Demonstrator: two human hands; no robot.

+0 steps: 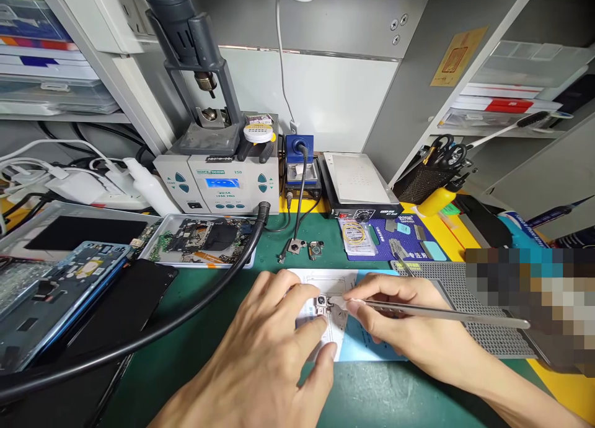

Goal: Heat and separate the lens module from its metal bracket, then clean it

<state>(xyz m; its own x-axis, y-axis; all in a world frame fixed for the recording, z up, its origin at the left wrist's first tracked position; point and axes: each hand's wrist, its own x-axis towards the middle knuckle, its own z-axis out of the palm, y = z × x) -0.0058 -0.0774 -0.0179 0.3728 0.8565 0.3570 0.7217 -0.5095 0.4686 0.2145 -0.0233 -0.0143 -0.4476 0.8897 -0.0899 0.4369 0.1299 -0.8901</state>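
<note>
Head view: low in the middle of the frame, the left hand (272,347) lies palm down on the green mat (186,360). Its fingers (290,285) are curled and rest on a white card (332,285), with the thumb at the card's lower edge. Whether they pinch the card or only press it down cannot be told.

Just right of it, the right hand (400,319) has its fingers closed on the tweezers (446,314). These run from the right of the frame leftward, and their tip meets a small camera module (321,302). The module sits on the card between the two hands, at the centre of the frame, touching the left forefinger. A blue sheet (367,347) lies under the card and the right hand.

Above the hands, two more small parts (295,247) lie on the mat. Behind them, at the back of the bench, are a hot-air station (218,180), a blue iron stand (297,158) and a hot plate (357,183).

Left of centre is a tray (155,245) of circuit boards. A black hose (211,288) curves across the mat from the station to the lower left. An opened phone (60,292) lies at the left edge.

At the right are a grey perforated mat (465,288), a blue tool pad (409,236) and a mesh cup (430,180) holding scissors.
</note>
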